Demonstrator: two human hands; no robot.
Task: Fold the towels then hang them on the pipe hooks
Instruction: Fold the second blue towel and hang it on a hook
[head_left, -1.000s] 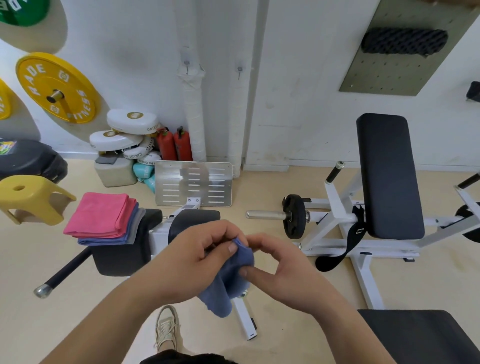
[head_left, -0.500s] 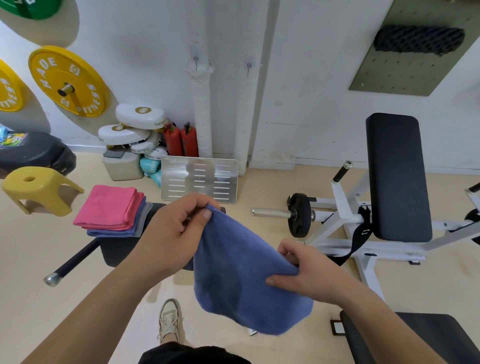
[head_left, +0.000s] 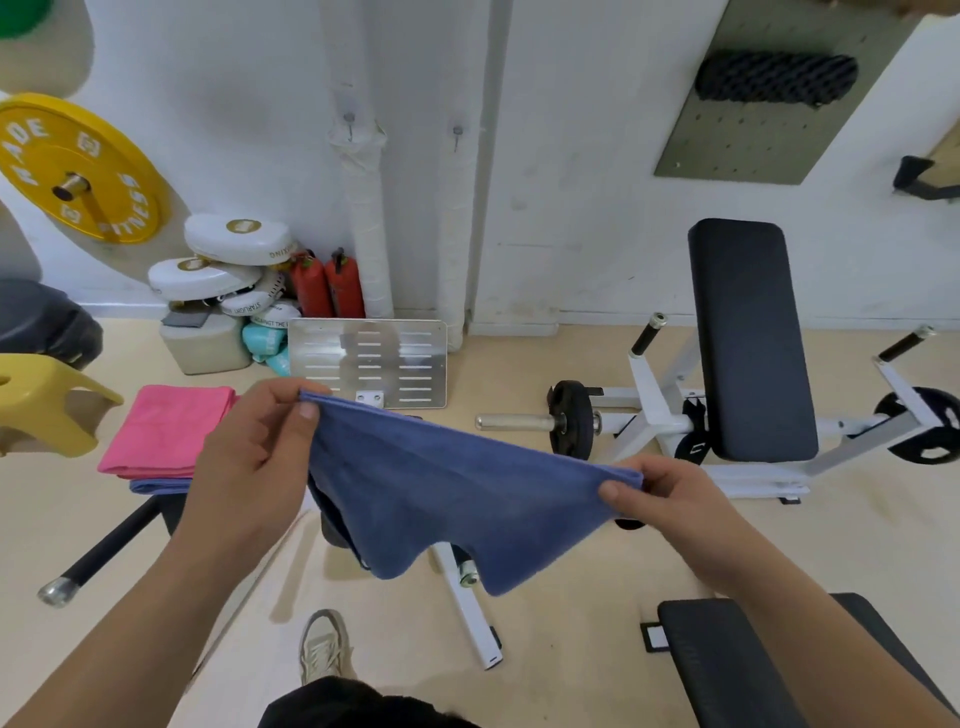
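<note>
A small gym room with white walls and a pale tan floor.

A round yellow weight plate (head_left: 78, 169) hangs on the white wall (head_left: 571, 156). A white metal bench with a black pad (head_left: 748, 338) stands on the tan floor (head_left: 857, 530). Two red fire bottles (head_left: 327, 283) stand by the wall, and a yellow plastic stool (head_left: 47, 400) is at the left.

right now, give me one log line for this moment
phase: folding | left hand: pinching towel corner | right hand: pinching other corner | towel: stretched between hands, hanging | pink stack: on bench | hooks: bare
</note>
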